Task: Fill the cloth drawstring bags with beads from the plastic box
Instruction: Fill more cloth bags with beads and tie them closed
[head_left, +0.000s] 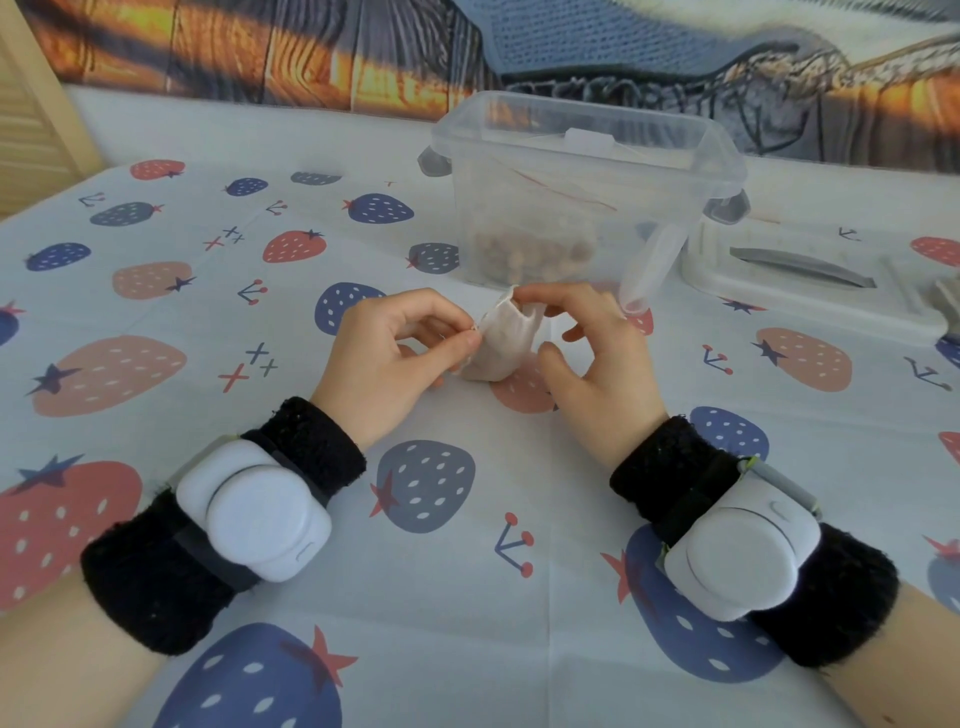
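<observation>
A small off-white cloth drawstring bag (501, 343) stands on the table between my hands, plump at the bottom with its mouth gathered. My left hand (395, 353) pinches the bag's left edge at the rim. My right hand (592, 353) pinches the top of the rim with thumb and forefinger, its other fingers spread. Behind the bag stands the clear plastic box (582, 192), open on top, with brown beads (530, 254) heaped at its bottom. A clear plastic scoop (649, 270) leans against the box's right front corner.
The box's lid (810, 280) with a grey handle lies flat to the right of the box. A strawberry-print tablecloth (260, 322) covers the table. A patterned wall hanging (311, 52) runs along the back edge.
</observation>
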